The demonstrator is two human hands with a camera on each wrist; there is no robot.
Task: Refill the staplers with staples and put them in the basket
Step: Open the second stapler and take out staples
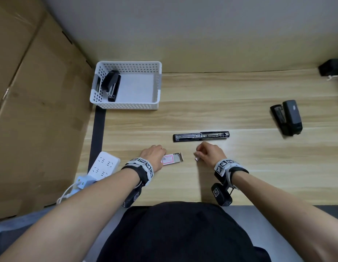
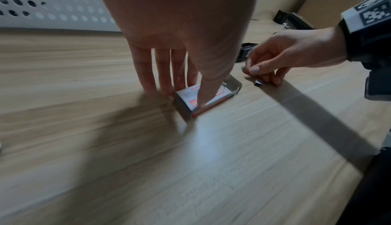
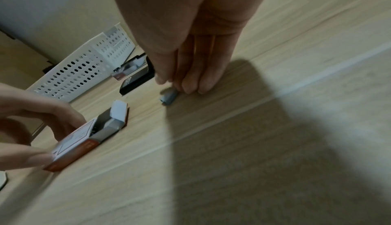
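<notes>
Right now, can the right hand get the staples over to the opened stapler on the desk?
Probably yes. The right hand pinches a staple strip just in front of the opened stapler, with only bare desk between them.

L hand (image 1: 154,154) holds staple box (image 1: 171,159); R hand (image 1: 209,152) maybe pinching staples (image 1: 196,158).

Three staplers (image 1: 201,136) (one opened flat), one basket (image 1: 126,105), one staple box (image 1: 171,159).

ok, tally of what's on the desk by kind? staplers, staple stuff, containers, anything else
Staplers: 3 (one in the basket, one laid open mid-desk, one at the right)
Staple box: 1, held by the left hand, box
Staple strip: 1, pinched by the right hand, strip
Basket: 1
Power strip: 1
Total: 7
</notes>
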